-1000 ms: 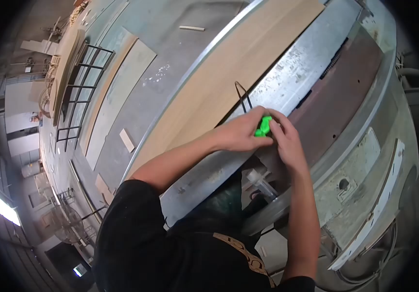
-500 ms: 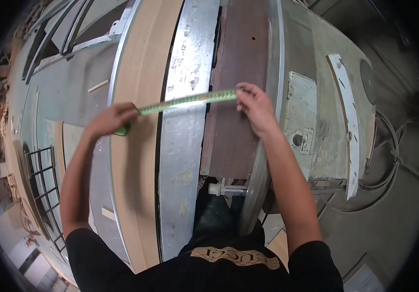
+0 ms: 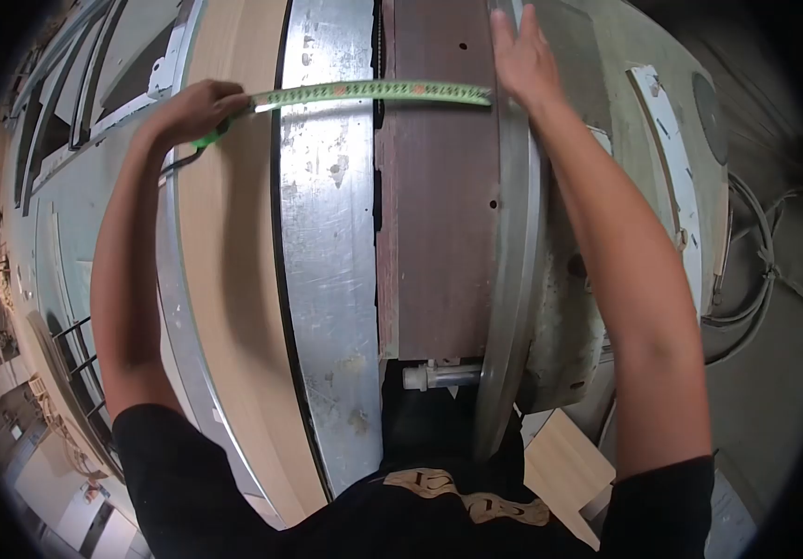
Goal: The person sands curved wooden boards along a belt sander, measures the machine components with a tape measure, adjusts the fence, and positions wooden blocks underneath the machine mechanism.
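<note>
since the earlier frame, the right hand (image 3: pixel 524 63) has let go of the blade's end and moved onto or just over the metal rail (image 3: pixel 516 233), while the left hand (image 3: pixel 198 110) and the tape measure (image 3: pixel 206 139) have shifted farther up the view. the left fingers are curled around the green case, over the wood-grain board (image 3: pixel 238 186); a black strap (image 3: pixel 182 161) trails beside it. the right hand is spread, fingers straight, pinching nothing; whether its edge touches the rail i cannot tell. the printed blade (image 3: pixel 373 90) spans the bare metal strip (image 3: pixel 331 270) and the reddish-brown panel (image 3: pixel 443 242), its free end near the right hand, just short of the rail. the measuring looks partway along: the blade is drawn out and laid crosswise, but its end is not against the rail, and winding it back in remains undone.
</note>
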`<state>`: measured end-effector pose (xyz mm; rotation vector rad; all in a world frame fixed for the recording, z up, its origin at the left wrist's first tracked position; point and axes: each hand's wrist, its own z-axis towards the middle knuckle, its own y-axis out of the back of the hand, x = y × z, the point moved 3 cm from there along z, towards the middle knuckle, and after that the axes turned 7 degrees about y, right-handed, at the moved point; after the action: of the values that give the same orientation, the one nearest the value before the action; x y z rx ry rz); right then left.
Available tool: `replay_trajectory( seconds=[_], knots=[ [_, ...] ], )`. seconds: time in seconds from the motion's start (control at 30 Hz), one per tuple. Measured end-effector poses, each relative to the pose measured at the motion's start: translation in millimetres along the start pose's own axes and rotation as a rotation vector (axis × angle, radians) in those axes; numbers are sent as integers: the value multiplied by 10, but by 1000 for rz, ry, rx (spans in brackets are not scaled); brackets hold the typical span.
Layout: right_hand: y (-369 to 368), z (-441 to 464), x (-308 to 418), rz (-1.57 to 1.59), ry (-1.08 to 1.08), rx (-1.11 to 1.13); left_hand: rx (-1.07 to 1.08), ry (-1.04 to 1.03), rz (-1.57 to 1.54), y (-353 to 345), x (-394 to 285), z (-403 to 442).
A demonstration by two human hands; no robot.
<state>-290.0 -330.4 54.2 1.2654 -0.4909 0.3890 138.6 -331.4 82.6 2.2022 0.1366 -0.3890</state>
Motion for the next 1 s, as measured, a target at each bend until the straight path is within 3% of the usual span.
replay_trajectory(
  seconds=[0.13, 0.23, 0.4, 0.67, 0.77, 1.0],
  knots=[
    [148, -138, 258, 12, -128, -39, -42, -184, 179, -30, 17, 519],
    [140, -99, 208, -2, -95, 41, 50, -46, 171, 39, -65, 509],
    [146, -119, 245, -34, -80, 11, 42, -115, 230, 22, -130, 506],
    [172, -137, 299, -35, -88, 23, 48, 45, 222, 26, -157, 550],
    [195, -142, 318, -52, -101, 39, -17, -48, 212, -22, -162, 504],
    [213, -129, 323, -34, -117, 59, -14, -33, 228, -63, -182, 470]
  ],
)
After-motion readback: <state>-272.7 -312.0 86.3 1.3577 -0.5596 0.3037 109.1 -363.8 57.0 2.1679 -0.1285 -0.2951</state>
